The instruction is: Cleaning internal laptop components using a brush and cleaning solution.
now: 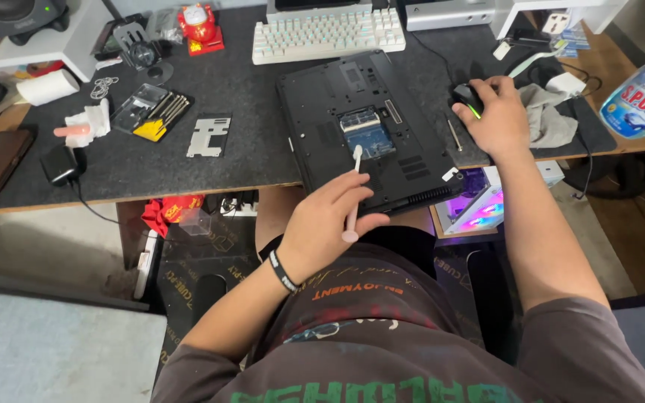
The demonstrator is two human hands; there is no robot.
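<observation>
Upturned laptop under inspection, both hands engaged.

A black laptop (367, 127) lies base-up on the dark felt-like desk mat (248, 97), its memory bay uncovered, showing a blue board. Right of the laptop, the right hand (498, 119) rests palm-down, fingers curled over a black mouse (468, 97). At the laptop's near edge, the left hand (322, 224), wrist bent, pinches a slim white cotton swab (354, 194), upper tip just below the bay.

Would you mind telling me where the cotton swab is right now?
In the head view the cotton swab is pinched in the left hand just left of centre, its upper tip over the upturned laptop near the open compartment.
</observation>
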